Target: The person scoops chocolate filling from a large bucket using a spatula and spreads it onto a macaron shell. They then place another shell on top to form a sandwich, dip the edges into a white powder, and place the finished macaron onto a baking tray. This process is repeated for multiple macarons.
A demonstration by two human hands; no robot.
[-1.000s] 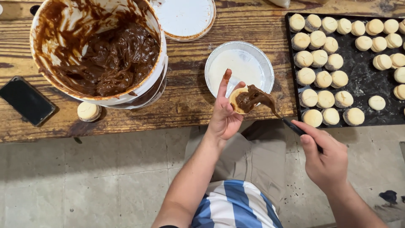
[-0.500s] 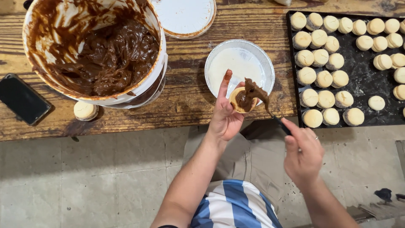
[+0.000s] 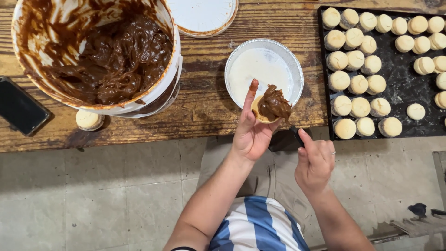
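My left hand (image 3: 251,132) holds a small round pale cookie (image 3: 256,110) flat on its fingers, with a thick dollop of brown caramel spread (image 3: 274,104) on top. The index finger sticks up with a smear on its tip. My right hand (image 3: 316,160) grips the dark handle of a knife (image 3: 295,135) whose tip lies in the spread. A large white bucket (image 3: 172,69) of the same brown spread stands at the far left of the wooden table (image 3: 204,111).
A black tray (image 3: 399,79) with several round cookies lies at the right. Behind my left hand is a foil dish (image 3: 297,74) of white powder. A round lid (image 3: 202,16), a phone (image 3: 18,107) and a filled cookie (image 3: 88,120) also rest on the table.
My right hand moved left, closer to my left hand, bringing the knife in over the cookie. The brown spread is now heaped higher on the cookie.
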